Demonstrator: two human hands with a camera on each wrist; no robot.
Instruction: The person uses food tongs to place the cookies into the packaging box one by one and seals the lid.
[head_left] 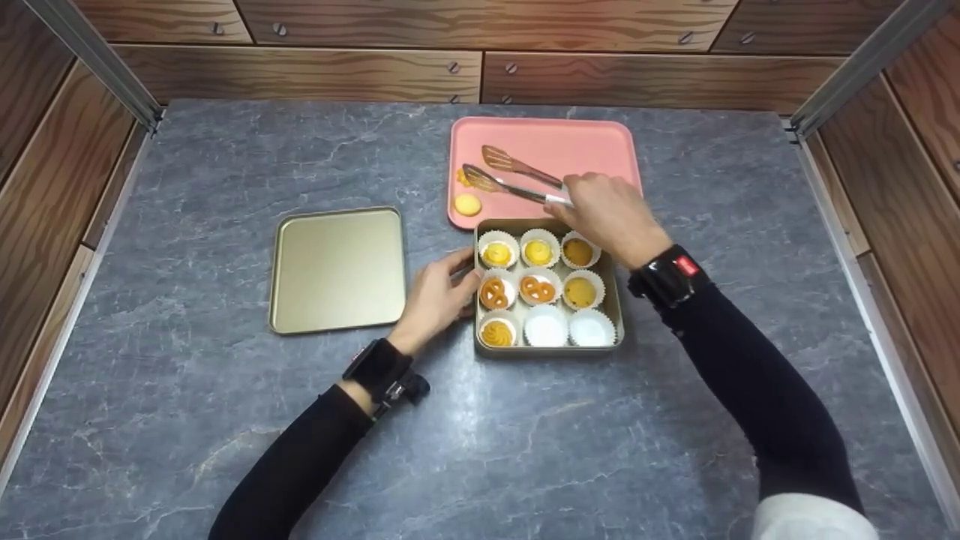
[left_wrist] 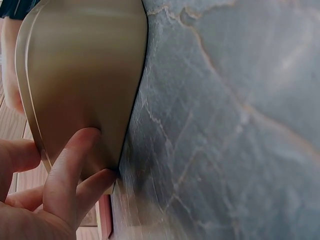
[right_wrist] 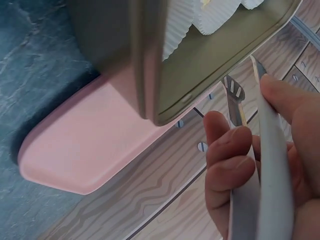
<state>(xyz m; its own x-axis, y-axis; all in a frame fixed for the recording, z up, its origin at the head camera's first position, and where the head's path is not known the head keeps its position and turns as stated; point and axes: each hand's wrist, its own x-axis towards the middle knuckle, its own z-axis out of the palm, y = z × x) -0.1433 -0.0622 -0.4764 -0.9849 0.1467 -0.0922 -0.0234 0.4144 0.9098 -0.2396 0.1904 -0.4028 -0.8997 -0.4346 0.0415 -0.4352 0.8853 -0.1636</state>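
Observation:
My right hand grips a pair of tongs with white handles; their slotted tips stand apart above the pink tray. Below the tips lie a round yellow cookie and another yellow cookie, partly hidden by the tongs. My left hand touches the left side of a gold tin, fingertips against its wall in the left wrist view. White paper cups fill the tin in rows, holding yellow cookies, pretzels, brown cookies and a swirled cookie. Two front cups are empty.
The tin's flat gold lid lies on the grey marbled table, left of my left hand. Wood-patterned panels enclose the back and both sides. The tray stands right behind the tin.

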